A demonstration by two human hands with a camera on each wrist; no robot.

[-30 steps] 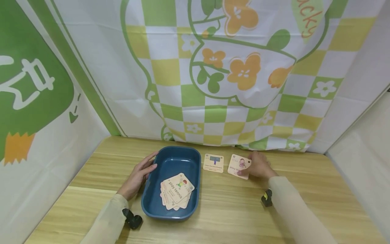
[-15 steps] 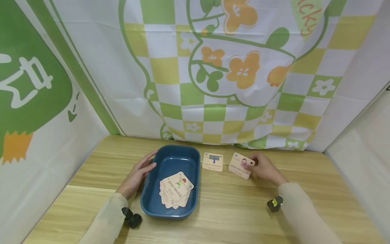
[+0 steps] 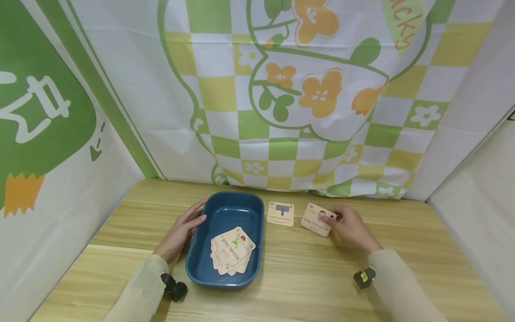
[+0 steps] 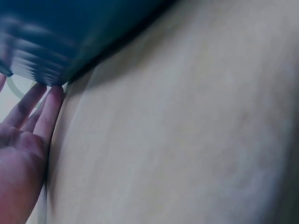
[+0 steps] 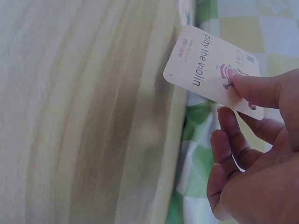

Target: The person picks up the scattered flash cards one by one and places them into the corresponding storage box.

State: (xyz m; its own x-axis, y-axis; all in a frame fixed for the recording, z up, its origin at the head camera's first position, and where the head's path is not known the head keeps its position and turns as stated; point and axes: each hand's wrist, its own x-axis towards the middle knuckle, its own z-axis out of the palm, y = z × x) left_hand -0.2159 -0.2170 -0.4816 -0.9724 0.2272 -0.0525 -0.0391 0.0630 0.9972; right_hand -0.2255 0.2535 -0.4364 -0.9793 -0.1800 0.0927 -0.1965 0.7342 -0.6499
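Observation:
My right hand (image 3: 352, 227) pinches a square cream flashcard (image 5: 210, 65) by one corner between thumb and fingers. In the right wrist view the card reads "play the violin", with a small figure in pink, and stands tilted above the wood. My left hand (image 3: 183, 232) rests against the left side of a blue tray (image 3: 192, 259), its fairly straight fingers (image 4: 49, 112) touching the outer wall and the thumb at the rim. Inside the tray lies a fanned stack of cards (image 3: 234, 246), "play tennis" on top. Another card (image 3: 280, 213), showing a blackboard, lies between tray and right hand.
The wooden table (image 3: 297, 277) ends at a hanging cloth (image 3: 281, 156) with green and yellow checks, just behind the cards. Printed white sheets (image 3: 116, 165) flank it at the left. Black wrist cameras (image 3: 174, 287) sit on both sleeves.
My right hand has drawn slightly right and toward me, and the violin card it pinches has tilted up, with more of its print showing. The left hand and tray stay put.

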